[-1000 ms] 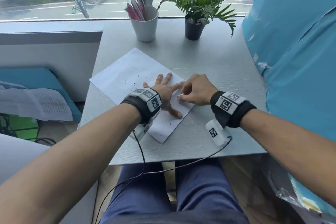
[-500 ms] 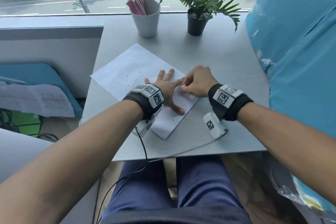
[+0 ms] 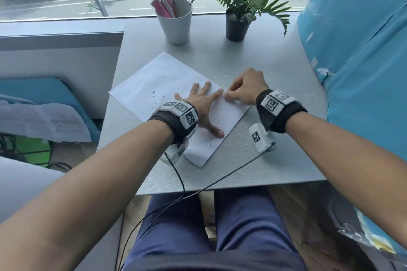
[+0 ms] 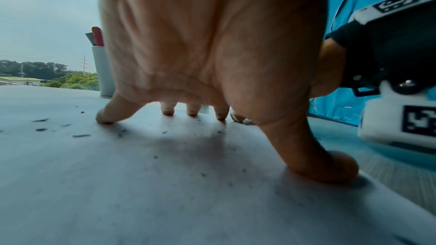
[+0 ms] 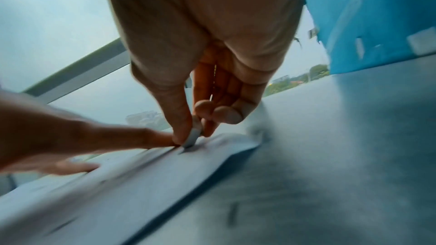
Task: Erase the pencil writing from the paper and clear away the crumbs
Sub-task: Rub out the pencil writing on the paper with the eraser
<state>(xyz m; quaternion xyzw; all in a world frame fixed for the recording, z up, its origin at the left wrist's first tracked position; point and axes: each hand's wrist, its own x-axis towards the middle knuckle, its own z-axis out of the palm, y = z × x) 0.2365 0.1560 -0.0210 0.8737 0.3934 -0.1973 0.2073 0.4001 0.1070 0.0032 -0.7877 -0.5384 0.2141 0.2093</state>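
Observation:
A white sheet of paper [image 3: 163,81] lies at an angle on the grey desk [image 3: 253,64]. Dark eraser crumbs [image 3: 161,95] are scattered over it, and they also show as crumbs [image 4: 80,135] in the left wrist view. My left hand [image 3: 202,103] lies flat with spread fingers [image 4: 106,116], pressing the sheet down. My right hand [image 3: 246,88] pinches a small white eraser [image 5: 194,136] between thumb and fingers, its tip on the paper [image 5: 141,174] beside my left index finger. The paper's near edge bulges up there. No pencil writing is readable.
A white cup of pens [image 3: 176,22] and a potted plant [image 3: 239,6] stand at the back of the desk by the window. A blue covered surface [image 3: 363,61] rises along the right edge. Cables [image 3: 220,179] trail from the wrist cameras over the front edge.
My right hand with the eraser has shifted slightly away from me along the paper's right edge. My left hand stays flat on the sheet. The head view has tilted a little.

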